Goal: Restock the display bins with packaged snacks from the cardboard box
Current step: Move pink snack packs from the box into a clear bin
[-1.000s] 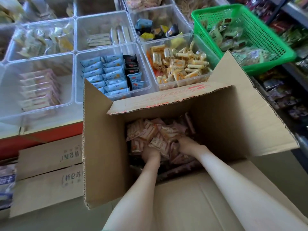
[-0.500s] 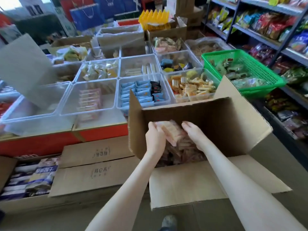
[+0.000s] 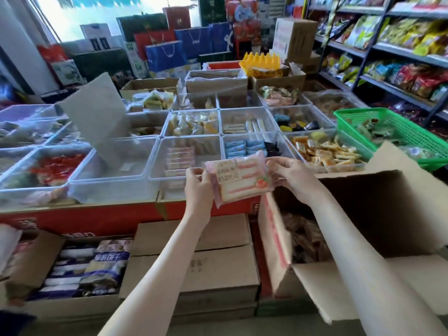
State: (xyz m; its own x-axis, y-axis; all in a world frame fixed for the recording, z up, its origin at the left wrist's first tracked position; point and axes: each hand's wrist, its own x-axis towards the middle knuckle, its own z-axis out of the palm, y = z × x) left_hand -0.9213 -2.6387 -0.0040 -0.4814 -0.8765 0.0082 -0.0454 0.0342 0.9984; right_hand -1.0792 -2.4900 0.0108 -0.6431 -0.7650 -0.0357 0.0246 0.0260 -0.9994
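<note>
Head view: pinching pink packs [image 3: 238, 180] by both short edges, curling left hand [image 3: 198, 187] on left edge, right hand [image 3: 291, 180] on right, holding them just left of box [image 3: 378, 214], near side of clear plastic bin [image 3: 155, 170]. Looking light, soft, crushable; glossy film, probably slipping. Gripping edges, squeezing gently. Seeing matching flat packs in that bin.

Daylight is admitted through a rear window [image 3: 80, 15], gift bags [image 3: 167, 52] are stacked before it, and stocked shelving [image 3: 388, 52] is ranged along the right.
</note>
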